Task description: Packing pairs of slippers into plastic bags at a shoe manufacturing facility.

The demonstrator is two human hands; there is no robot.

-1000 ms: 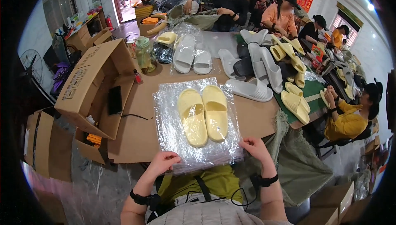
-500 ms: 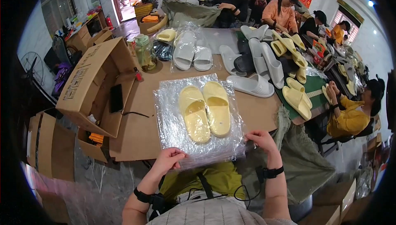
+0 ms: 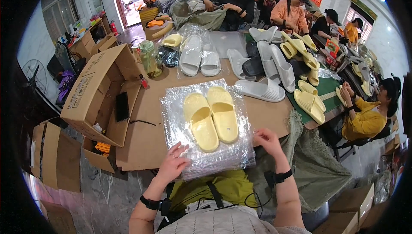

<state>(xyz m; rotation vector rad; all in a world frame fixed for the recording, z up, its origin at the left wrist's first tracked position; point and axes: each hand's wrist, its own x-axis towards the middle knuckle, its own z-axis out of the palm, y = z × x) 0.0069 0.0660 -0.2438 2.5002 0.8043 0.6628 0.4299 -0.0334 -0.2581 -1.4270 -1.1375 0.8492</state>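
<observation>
A pair of pale yellow slippers (image 3: 211,117) lies side by side on a stack of clear plastic bags (image 3: 204,131) at the near edge of the brown table (image 3: 148,122). My left hand (image 3: 174,163) rests on the stack's near left corner, fingers spread over the plastic. My right hand (image 3: 267,139) touches the stack's right edge near its front corner, fingers curled at the film. Neither hand is on the slippers.
An open cardboard box (image 3: 101,92) stands at the table's left, more boxes (image 3: 56,154) on the floor. Bagged grey slippers (image 3: 199,56), loose grey and yellow slippers (image 3: 274,69) and a glass jar (image 3: 150,58) fill the far table. Several seated people work at right and back.
The view has shifted a little. My hands stay at the stack's near corners; the right hand has slid slightly outward along the right edge. The slippers have not moved on the stack.
</observation>
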